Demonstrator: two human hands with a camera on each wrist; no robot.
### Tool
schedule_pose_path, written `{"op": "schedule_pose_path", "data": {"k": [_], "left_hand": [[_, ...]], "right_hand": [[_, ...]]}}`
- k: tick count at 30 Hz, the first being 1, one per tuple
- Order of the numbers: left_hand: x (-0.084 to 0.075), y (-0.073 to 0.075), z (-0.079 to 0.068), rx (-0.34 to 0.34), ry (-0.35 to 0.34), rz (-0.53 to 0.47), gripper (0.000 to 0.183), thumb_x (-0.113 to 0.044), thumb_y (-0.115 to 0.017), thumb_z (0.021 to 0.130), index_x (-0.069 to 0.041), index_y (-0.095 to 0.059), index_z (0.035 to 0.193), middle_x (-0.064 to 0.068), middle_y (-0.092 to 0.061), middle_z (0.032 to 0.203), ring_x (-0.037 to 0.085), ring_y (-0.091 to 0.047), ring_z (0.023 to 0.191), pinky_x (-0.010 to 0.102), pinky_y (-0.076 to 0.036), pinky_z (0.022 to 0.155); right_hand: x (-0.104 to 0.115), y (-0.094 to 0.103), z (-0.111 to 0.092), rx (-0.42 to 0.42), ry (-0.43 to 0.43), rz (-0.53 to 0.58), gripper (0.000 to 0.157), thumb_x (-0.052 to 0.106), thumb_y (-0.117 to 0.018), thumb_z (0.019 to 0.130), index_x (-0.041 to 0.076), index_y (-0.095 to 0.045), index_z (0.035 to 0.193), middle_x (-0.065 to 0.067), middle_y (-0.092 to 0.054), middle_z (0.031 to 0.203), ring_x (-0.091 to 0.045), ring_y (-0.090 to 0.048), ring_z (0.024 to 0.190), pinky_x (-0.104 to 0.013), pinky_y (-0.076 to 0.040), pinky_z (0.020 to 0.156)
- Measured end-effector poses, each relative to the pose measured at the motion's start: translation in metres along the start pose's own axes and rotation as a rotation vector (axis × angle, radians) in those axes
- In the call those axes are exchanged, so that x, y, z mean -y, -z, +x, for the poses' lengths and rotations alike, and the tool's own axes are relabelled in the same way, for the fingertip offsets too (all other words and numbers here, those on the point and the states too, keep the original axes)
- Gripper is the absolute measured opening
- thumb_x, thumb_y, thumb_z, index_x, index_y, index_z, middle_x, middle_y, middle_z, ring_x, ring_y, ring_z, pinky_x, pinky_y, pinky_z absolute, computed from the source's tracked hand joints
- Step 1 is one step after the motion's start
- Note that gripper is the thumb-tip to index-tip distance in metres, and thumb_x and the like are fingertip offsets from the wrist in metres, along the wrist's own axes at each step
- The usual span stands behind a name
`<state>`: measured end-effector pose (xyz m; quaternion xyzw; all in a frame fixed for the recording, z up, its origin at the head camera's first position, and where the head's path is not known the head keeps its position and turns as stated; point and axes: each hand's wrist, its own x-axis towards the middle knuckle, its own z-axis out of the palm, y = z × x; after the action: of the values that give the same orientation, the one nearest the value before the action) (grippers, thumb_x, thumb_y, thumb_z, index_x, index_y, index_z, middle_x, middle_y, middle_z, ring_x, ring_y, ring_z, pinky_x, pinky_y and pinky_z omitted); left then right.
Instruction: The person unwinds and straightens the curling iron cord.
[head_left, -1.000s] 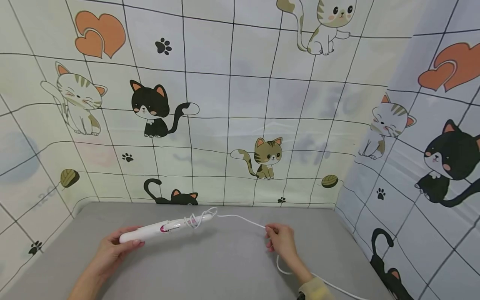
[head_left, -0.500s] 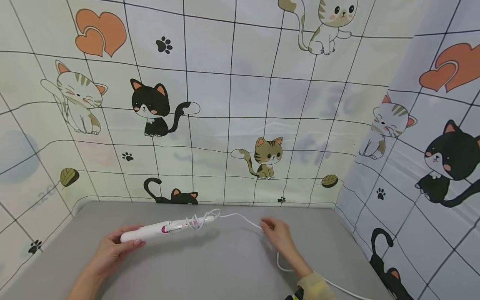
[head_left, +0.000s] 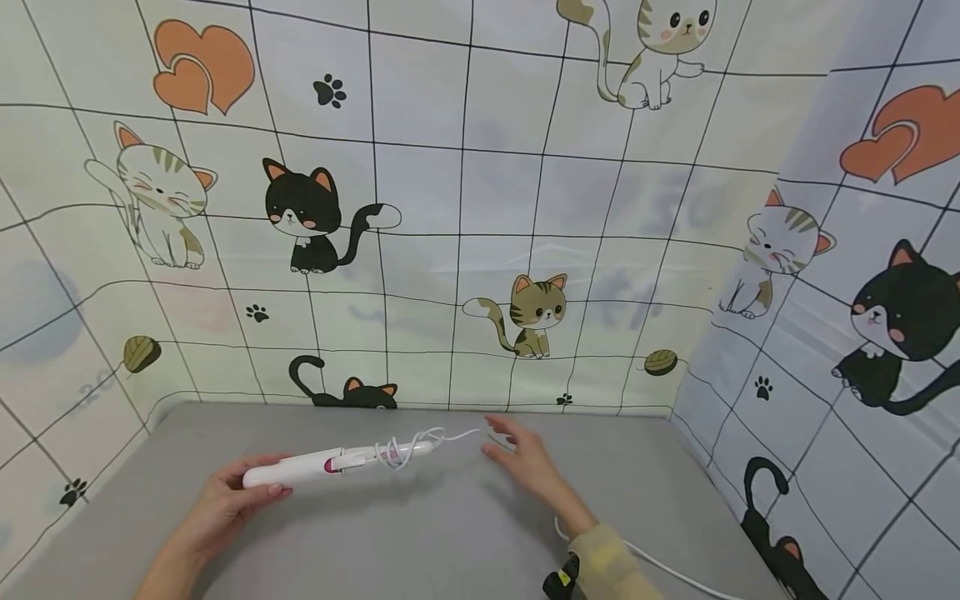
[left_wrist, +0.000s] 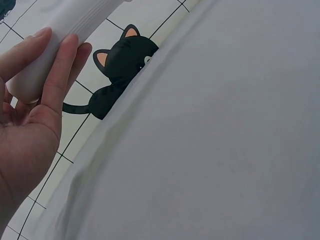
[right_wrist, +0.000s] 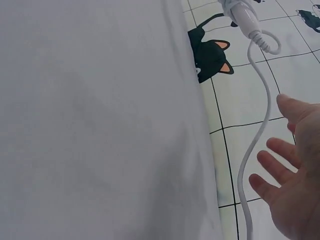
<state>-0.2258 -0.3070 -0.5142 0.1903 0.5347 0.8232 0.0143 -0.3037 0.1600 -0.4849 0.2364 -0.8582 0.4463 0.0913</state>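
My left hand (head_left: 225,504) holds a white hair straightener (head_left: 296,468) by its thick end, with thumb and fingers around it. The iron is raised above the grey table, tilted slightly up to the right. White cord loops (head_left: 393,452) wrap its narrower right end. From that end the cord hangs off; in the right wrist view the cord (right_wrist: 270,97) passes beside my spread fingers. My right hand (head_left: 528,467) has its fingers apart and grips nothing. In the left wrist view, my left fingers (left_wrist: 56,77) lie along the white casing.
The grey tabletop (head_left: 420,542) lies beneath both hands. More white cord (head_left: 675,573) trails off to the lower right, past the right sleeve (head_left: 611,562). A cat-print cloth (head_left: 420,250) hangs at the back and both sides.
My right hand has let go of the cord and moved left towards the iron's cord end, its fingers spreading. The left hand and the hair straightener have barely moved.
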Motion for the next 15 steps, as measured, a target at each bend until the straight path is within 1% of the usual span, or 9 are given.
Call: {"op": "schedule_pose_path", "data": {"k": [3,5,9,13,15], "left_hand": [[-0.001,-0.001,0.000,0.007,-0.002,0.007,0.048,0.029,-0.050,0.090,0.003,-0.069,0.126,0.001,-0.070,0.124,0.018,-0.067,0.108,0.040,-0.060,0.093],[-0.002,-0.002,0.000,0.001,0.003,0.016,0.047,0.028,-0.051,0.090,0.004,-0.069,0.126,0.000,-0.070,0.124,0.018,-0.067,0.107,0.040,-0.060,0.093],[-0.003,-0.003,0.000,-0.002,0.013,0.022,0.047,0.028,-0.051,0.090,0.003,-0.070,0.126,0.000,-0.071,0.123,0.017,-0.067,0.107,0.039,-0.061,0.092],[-0.003,-0.002,-0.001,0.007,0.009,0.020,0.049,0.028,-0.051,0.090,0.001,-0.070,0.126,0.000,-0.071,0.123,0.017,-0.067,0.107,0.039,-0.061,0.092],[-0.003,-0.002,-0.001,0.006,0.006,0.020,0.049,0.028,-0.050,0.090,0.001,-0.070,0.126,0.000,-0.071,0.123,0.016,-0.067,0.107,0.039,-0.061,0.092]], "right_hand": [[0.000,-0.005,0.004,0.027,0.046,-0.003,0.049,0.019,-0.073,0.097,0.003,-0.059,0.141,-0.017,-0.062,0.139,-0.038,-0.057,0.127,-0.057,-0.049,0.108],[0.001,-0.007,0.006,0.044,0.059,0.022,0.047,0.018,-0.072,0.097,0.003,-0.061,0.140,-0.015,-0.062,0.139,-0.037,-0.056,0.129,-0.057,-0.048,0.110],[0.001,-0.012,0.007,0.064,0.049,0.075,0.040,0.018,-0.071,0.098,0.007,-0.065,0.136,-0.011,-0.063,0.139,-0.033,-0.055,0.132,-0.055,-0.044,0.113],[0.001,-0.014,0.006,0.054,0.041,0.090,0.032,0.020,-0.072,0.098,0.010,-0.071,0.129,-0.006,-0.068,0.130,-0.029,-0.060,0.125,-0.056,-0.048,0.109],[0.001,-0.014,0.005,0.042,0.046,0.100,0.027,0.018,-0.073,0.097,0.010,-0.074,0.122,-0.004,-0.071,0.122,-0.026,-0.064,0.116,-0.052,-0.054,0.102]]}}
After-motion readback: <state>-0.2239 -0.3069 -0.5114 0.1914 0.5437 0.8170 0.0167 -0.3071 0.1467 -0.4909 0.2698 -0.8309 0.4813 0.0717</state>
